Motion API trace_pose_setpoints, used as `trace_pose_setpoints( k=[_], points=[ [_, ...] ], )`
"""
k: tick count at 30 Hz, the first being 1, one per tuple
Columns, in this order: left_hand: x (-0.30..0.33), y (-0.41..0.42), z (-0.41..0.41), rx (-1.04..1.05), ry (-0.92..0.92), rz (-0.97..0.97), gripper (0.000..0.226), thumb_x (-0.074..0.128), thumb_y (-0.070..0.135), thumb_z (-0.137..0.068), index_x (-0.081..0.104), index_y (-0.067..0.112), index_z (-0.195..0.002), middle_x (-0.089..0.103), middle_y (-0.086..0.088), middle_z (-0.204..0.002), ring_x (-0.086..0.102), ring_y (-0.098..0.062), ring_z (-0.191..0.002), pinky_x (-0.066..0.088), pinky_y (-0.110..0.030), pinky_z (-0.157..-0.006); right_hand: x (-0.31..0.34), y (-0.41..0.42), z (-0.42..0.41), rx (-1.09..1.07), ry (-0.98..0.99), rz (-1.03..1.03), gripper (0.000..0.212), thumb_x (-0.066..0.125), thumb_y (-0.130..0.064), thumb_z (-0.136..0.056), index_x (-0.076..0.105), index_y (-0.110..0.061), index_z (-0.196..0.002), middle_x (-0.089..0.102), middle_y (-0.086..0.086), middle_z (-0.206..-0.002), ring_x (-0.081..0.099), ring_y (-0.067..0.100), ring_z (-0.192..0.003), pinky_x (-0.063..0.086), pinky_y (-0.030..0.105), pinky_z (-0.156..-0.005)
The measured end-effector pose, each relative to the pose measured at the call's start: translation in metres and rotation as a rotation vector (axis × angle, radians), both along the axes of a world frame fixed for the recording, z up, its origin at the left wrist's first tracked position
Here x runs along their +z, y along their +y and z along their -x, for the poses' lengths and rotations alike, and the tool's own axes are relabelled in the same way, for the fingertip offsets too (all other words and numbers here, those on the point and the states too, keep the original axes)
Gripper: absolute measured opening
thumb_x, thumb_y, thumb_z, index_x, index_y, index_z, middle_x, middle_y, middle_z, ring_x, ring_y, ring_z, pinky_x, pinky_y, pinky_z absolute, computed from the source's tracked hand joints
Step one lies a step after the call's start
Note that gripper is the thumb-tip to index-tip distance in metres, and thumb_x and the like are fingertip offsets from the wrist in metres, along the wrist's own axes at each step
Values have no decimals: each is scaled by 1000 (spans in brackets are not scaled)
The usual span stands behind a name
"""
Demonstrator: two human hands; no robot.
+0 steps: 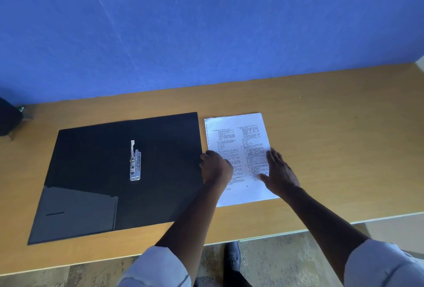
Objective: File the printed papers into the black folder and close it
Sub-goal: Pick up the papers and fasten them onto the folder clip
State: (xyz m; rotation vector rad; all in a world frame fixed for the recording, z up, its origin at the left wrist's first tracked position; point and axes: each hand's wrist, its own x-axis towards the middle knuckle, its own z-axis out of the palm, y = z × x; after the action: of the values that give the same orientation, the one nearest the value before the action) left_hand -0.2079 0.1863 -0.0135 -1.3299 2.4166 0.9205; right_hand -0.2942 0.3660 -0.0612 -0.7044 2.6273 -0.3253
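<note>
Your folder [119,172] lies open, clip [135,162] bare; the papers [238,142] lie beside it, unfiled. Your left hand [215,167] curls at their edge, grip unclear; right hand [278,172] rests flat on them

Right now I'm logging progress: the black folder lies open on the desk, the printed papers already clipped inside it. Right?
Not quite. The black folder does lie open, but the head view shows the printed papers beside it on the desk, under both hands, not clipped in.

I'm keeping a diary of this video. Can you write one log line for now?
black folder: open, flat | printed papers: on table, beside folder | left hand: on papers, curled | right hand: flat on papers
</note>
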Motion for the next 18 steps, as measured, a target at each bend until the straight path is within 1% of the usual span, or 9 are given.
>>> trace_pose_setpoints(
  k=[3,5,7,8,9,10,11,12,18],
  points=[
    [2,-6,10,160,-14,-131,48,57,27,-92,48,-4,-128,42,-17,-130,57,-37,-111,58,-46,-84,-1,0,0,4,-3,-12,96,71,-38,-86,11,-10,-156,12,7,-167,14,26,-153,35,46,-116],
    [1,-14,12,221,-9,-201,45,58,28,-90,54,-2,-124,43,-16,-127,60,-34,-101,58,-38,-70,-2,1,0,-1,-6,-17,96,71,-37,-87,11,-10,-157,10,7,-167,11,26,-153,33,45,-118],
    [3,-21,12,223,25,-251,37,57,25,-88,60,1,-116,51,-17,-120,58,-24,-77,45,-25,-46,-3,1,0,-4,-5,-22,95,70,-37,-88,10,-10,-157,8,6,-167,10,25,-154,32,44,-118],
    [4,-25,12,228,56,-270,29,56,22,-86,64,2,-106,58,-16,-109,51,-18,-63,35,-19,-39,-4,1,0,-5,-2,-22,95,69,-37,-89,10,-10,-157,7,6,-167,9,25,-154,31,44,-118],
    [3,-27,13,251,83,-303,16,54,19,-84,63,6,-88,60,-11,-90,42,-13,-53,28,-17,-38,-5,1,0,-7,-4,-23,94,69,-37,-89,9,-10,-157,6,6,-168,9,26,-154,31,44,-119],
    [5,-28,14,267,116,-336,13,54,17,-83,52,12,-71,53,-5,-71,35,-11,-48,24,-17,-41,-5,0,-1,-11,-9,-24,95,69,-36,-89,8,-10,-157,6,6,-168,8,26,-154,30,43,-119],
    [5,-29,15,286,138,-366,22,54,16,-82,41,15,-64,44,0,-62,31,-10,-47,23,-19,-43,-6,0,-1,-14,-11,-25,95,69,-36,-89,8,-10,-157,5,6,-168,8,26,-154,29,43,-119],
    [8,-29,16,283,145,-378,25,55,16,-82,37,15,-64,41,2,-61,32,-11,-47,24,-21,-45,-6,0,-1,-15,-9,-24,95,70,-35,-89,8,-10,-157,6,6,-168,9,26,-154,30,43,-119],
    [9,-29,18,319,159,-543,11,58,20,-80,55,9,-80,52,-3,-74,46,-18,-65,33,-31,-58,-8,2,-1,-16,-3,-3,95,71,-34,-87,9,-12,-156,10,6,-167,13,26,-153,34,45,-117]
  ],
)
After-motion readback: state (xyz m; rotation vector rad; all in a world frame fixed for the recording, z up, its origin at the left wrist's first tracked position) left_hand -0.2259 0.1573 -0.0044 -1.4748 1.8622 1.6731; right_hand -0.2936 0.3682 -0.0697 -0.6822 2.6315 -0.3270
